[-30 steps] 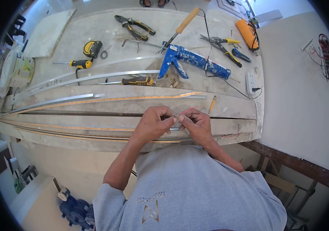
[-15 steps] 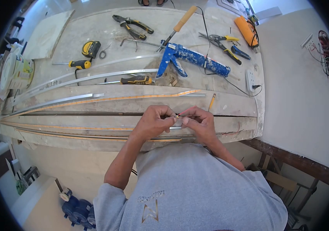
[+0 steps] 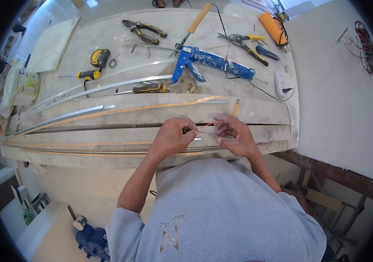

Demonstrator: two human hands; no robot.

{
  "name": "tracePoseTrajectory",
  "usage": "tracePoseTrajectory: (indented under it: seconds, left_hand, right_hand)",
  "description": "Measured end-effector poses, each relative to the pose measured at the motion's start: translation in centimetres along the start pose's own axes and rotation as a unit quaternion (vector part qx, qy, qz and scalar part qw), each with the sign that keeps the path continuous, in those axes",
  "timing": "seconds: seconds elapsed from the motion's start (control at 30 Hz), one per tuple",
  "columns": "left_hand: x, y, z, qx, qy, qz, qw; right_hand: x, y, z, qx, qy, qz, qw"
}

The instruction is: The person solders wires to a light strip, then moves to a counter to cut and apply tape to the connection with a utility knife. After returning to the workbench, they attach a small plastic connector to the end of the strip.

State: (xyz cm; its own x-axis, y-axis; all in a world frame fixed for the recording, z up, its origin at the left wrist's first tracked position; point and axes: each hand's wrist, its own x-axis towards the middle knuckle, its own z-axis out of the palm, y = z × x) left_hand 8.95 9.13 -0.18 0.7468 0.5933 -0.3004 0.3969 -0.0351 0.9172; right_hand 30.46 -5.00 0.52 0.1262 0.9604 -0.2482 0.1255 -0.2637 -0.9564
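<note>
Watching remotely, I see the left hand [image 3: 173,136] pinching a thin red wire [image 3: 209,124], probably to steady it, between both hands over the near side of the grey boarded worktable [image 3: 266,112]. The right hand [image 3: 239,136] curls loosely beside the wire's right end; whether it grips, I cannot tell. Slender orange-lined strips [image 3: 169,105] lie lengthwise at left, apparently for room.

Red wire [image 3: 207,125], blue caulking gun [image 3: 215,60] spattered white, orange strip [image 3: 151,107], black-and-yellow pliers [image 3: 138,26], gold-marked grey shirt [image 3: 221,201]
</note>
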Motion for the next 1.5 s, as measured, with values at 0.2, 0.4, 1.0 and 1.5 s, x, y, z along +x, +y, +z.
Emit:
tracePoseTrajectory:
  seconds: [0.2, 0.4, 1.0, 1.5]
  left_hand:
    - [-0.7, 1.1, 0.9, 0.061, 0.025, -0.045, 0.997]
    - [-0.7, 0.7, 2.1, 0.125, 0.082, -0.023, 0.988]
    - [-5.1, -2.0, 5.6, 0.267, 0.356, 0.098, 0.89]
    - [-5.9, -1.3, 4.5, 0.301, 0.241, -0.017, 0.923]
  right_hand:
    - [-0.4, 0.0, -0.8, -0.159, -0.021, -0.066, 0.985]
    - [0.2, 1.3, 2.1, -0.307, -0.003, -0.138, 0.942]
    - [-0.3, -1.6, -1.5, -0.244, -0.045, -0.175, 0.953]
    - [2.9, -3.0, -1.8, -0.317, -0.157, -0.161, 0.921]
